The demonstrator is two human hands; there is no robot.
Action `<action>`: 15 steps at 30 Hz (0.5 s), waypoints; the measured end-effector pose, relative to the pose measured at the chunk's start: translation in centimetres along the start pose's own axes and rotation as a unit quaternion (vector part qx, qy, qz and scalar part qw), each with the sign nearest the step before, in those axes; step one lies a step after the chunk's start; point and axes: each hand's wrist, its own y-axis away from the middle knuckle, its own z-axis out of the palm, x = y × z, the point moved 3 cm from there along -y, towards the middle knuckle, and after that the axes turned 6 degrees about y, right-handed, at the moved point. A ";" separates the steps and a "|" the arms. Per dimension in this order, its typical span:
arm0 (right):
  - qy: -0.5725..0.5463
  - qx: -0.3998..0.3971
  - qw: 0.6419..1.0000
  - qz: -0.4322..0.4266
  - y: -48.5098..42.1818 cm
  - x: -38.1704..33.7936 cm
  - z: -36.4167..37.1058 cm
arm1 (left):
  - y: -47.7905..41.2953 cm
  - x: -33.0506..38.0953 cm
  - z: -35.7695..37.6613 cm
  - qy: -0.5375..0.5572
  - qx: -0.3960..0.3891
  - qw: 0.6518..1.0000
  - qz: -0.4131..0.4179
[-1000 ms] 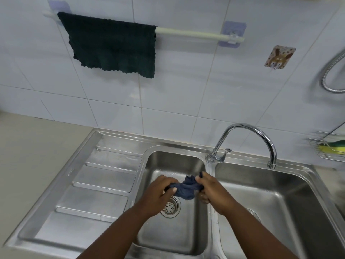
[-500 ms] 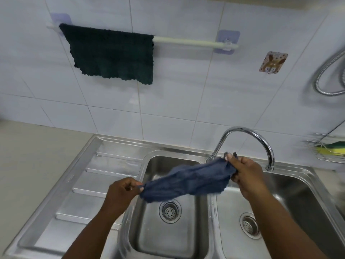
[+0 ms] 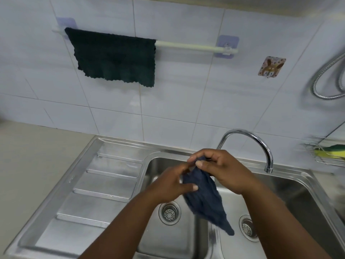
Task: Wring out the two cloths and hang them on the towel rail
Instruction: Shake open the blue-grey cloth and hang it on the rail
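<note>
From the head view we see both hands over the sink (image 3: 119, 184) at 6 o'clock: the right hand (image 3: 224, 171) pinches the top of the blue cloth (image 3: 203, 199), the left hand (image 3: 169, 186) closes on its side, and its tail hangs over the divider between the two drains. At 11 o'clock a dark green cloth (image 3: 115, 57) drapes the towel rail (image 3: 194, 47). The faucet (image 3: 261, 144) arches behind the hands; at 3 o'clock are a wire rack (image 3: 324, 161) and a hose (image 3: 321, 81) on the white tiles
</note>
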 end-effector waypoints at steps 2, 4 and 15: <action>0.051 0.064 0.997 -0.001 0.1 0.0 -0.8 | -0.2 0.0 -0.5 -0.051 0.013 0.998 -0.016; 0.084 0.171 0.982 0.006 0.4 0.5 -2.2 | 0.2 -1.1 -1.6 -0.099 0.024 0.994 -0.050; 0.242 0.111 0.959 0.094 1.3 5.8 -4.8 | 2.7 -1.7 -9.5 -0.217 0.078 0.963 -0.138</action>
